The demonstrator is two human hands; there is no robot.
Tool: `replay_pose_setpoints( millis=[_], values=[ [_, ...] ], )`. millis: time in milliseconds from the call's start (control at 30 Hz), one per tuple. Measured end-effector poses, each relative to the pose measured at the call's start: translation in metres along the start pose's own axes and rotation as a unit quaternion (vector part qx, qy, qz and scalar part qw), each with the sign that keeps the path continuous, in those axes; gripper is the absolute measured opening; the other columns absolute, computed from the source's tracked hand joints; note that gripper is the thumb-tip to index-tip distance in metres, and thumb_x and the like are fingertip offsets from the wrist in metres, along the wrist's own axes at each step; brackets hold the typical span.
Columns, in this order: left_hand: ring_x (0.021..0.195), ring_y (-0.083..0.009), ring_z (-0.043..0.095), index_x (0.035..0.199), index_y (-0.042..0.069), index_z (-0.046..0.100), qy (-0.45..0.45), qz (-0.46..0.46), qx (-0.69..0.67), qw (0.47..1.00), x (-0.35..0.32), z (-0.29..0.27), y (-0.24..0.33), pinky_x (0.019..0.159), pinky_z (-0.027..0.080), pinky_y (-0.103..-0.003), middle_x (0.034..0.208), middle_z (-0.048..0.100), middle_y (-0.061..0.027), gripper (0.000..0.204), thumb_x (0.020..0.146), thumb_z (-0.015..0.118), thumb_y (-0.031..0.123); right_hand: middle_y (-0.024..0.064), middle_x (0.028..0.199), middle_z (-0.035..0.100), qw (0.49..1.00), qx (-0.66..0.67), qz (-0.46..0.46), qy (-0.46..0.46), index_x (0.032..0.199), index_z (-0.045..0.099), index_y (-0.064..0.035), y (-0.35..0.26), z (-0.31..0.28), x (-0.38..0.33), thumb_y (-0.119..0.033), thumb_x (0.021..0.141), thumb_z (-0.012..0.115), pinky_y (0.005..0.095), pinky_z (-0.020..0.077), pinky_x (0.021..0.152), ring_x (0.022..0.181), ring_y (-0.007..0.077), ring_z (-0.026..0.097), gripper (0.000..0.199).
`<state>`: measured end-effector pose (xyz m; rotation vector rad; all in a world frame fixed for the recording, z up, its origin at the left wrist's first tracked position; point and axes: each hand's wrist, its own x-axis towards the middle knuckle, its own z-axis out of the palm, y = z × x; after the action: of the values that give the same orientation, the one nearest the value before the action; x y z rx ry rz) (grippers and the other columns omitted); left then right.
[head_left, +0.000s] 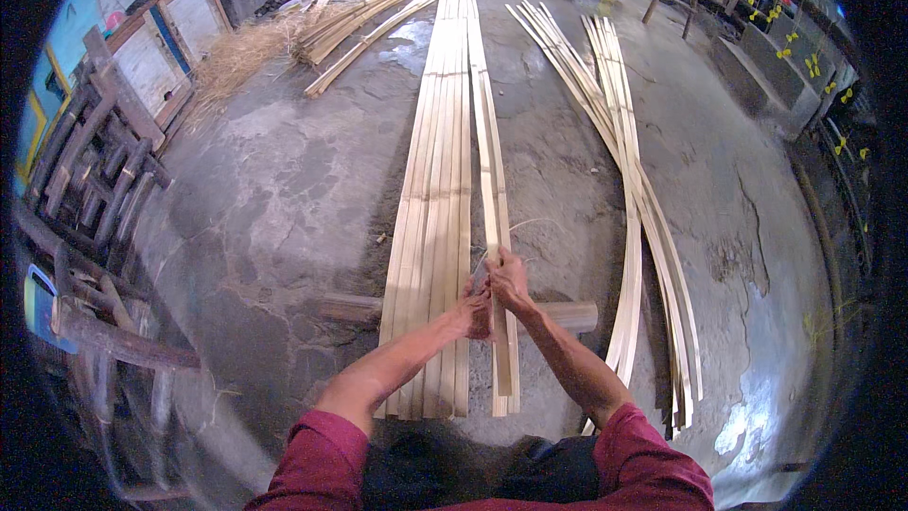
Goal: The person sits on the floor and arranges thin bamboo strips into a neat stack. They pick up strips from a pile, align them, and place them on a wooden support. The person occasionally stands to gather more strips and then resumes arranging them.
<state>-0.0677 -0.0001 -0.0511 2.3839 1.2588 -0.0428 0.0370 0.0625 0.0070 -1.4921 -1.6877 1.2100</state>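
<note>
Long pale bamboo strips (437,142) lie side by side in front of me, across a round wooden log (348,308). Just right of this row, a loose bamboo strip (484,147) runs away from me over another strip. My right hand (509,282) is closed around that strip near its close end. Against it, my left hand (479,315) is closed on a flat grey blade, which looks like a knife (480,274). Its handle is hidden in my fingers. A thin curled fibre (534,221) sticks out beside my right hand.
To the right, more bamboo strips (619,137) lie crossed on the concrete floor (284,151). A further bundle of strips (397,2) and straw-like shavings (248,57) lie far left. Stacked wooden frames (104,156) line the left side; concrete blocks (780,71) stand at right.
</note>
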Motion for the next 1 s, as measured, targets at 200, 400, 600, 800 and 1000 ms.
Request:
replay_pose_setpoints(
  millis=[200, 400, 600, 800, 1000],
  values=[
    [0.129, -0.0306, 0.004, 0.130, 0.004, 0.023, 0.051, -0.030, -0.509, 0.859, -0.025, -0.015, 0.010, 0.103, -0.003, -0.047, 0.137, 0.016, -0.0149, 0.095, 0.060, 0.054, 0.062, 0.0201, 0.077, 0.059, 0.997, -0.023, -0.072, 0.018, 0.108, 0.048, -0.0016, -0.001, 0.006, -0.019, -0.021, 0.070, 0.060, 0.0376, 0.0459, 0.064, 0.074, 0.0305, 0.059, 0.044],
    [0.129, -0.0264, 0.009, 0.130, 0.003, 0.023, 0.105, -0.076, 0.078, 0.989, -0.059, -0.040, -0.001, 0.104, 0.002, -0.045, 0.137, 0.017, -0.0133, 0.081, 0.068, 0.056, 0.043, 0.0203, 0.082, 0.058, 0.986, -0.125, -0.058, -0.097, 0.120, 0.039, -0.0009, -0.003, 0.008, -0.025, -0.030, 0.072, 0.056, 0.0389, 0.0463, 0.066, 0.078, 0.0339, 0.058, 0.059],
    [0.128, -0.0244, 0.011, 0.131, 0.003, 0.020, 0.118, -0.088, -0.004, 0.989, -0.068, -0.033, -0.009, 0.104, 0.002, -0.044, 0.137, 0.019, -0.0125, 0.076, 0.072, 0.052, 0.039, 0.0216, 0.083, 0.058, 0.959, -0.229, -0.058, -0.157, 0.122, 0.036, -0.0040, 0.016, 0.014, -0.023, -0.032, 0.070, 0.053, 0.0424, 0.0454, 0.067, 0.077, 0.0366, 0.056, 0.062],
    [0.128, -0.0258, 0.012, 0.132, 0.007, 0.020, 0.133, -0.076, -0.028, 0.988, -0.068, -0.041, -0.004, 0.103, 0.002, -0.045, 0.137, 0.018, -0.0127, 0.074, 0.075, 0.049, 0.043, 0.0216, 0.084, 0.058, 0.945, -0.260, -0.064, -0.187, 0.118, 0.039, -0.0060, 0.014, 0.003, -0.023, -0.030, 0.071, 0.053, 0.0432, 0.0450, 0.068, 0.080, 0.0370, 0.056, 0.055],
    [0.128, -0.0279, 0.010, 0.131, 0.010, 0.023, 0.108, -0.089, 0.018, 0.990, -0.068, -0.043, 0.001, 0.102, 0.002, -0.048, 0.137, 0.017, -0.0134, 0.075, 0.074, 0.047, 0.052, 0.0217, 0.085, 0.058, 0.954, -0.270, -0.089, -0.100, 0.114, 0.042, -0.0054, 0.020, -0.002, -0.021, -0.027, 0.071, 0.056, 0.0424, 0.0445, 0.070, 0.082, 0.0375, 0.055, 0.051]
  ],
)
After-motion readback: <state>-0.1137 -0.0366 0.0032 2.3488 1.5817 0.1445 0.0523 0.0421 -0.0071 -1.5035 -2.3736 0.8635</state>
